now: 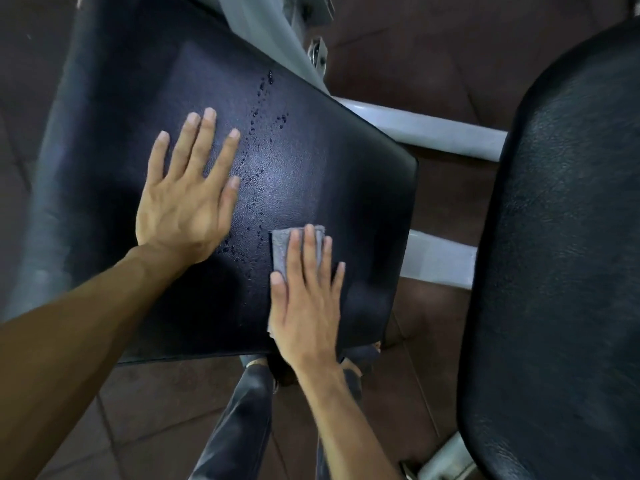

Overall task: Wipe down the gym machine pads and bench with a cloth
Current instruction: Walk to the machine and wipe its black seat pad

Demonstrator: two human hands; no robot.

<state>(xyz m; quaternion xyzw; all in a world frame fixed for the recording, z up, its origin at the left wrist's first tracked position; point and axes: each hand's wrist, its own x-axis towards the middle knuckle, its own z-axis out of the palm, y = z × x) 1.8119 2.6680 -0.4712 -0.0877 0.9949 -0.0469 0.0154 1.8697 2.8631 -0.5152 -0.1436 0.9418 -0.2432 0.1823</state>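
My left hand [185,192] lies flat on the black pad [311,168], palm down, fingers spread wide and holding nothing. My right hand [304,299] is also flat and open, its fingers stretched out over a folded grey cloth [282,251], pressing it against the pad rather than gripping it. The cloth pokes out ahead of my right fingertips and past my right thumb; most of it is hidden under the palm. Between my 2 hands, and running away from my left fingertips, a trail of water droplets [258,147] beads on the vinyl. Off beyond my right hand, well apart from it, stands a second black pad [561,237], joined to the first by pale metal frame bars [426,133]. Under my right wrist I see my dark trouser leg [239,420] and brown floor tiles [156,410].
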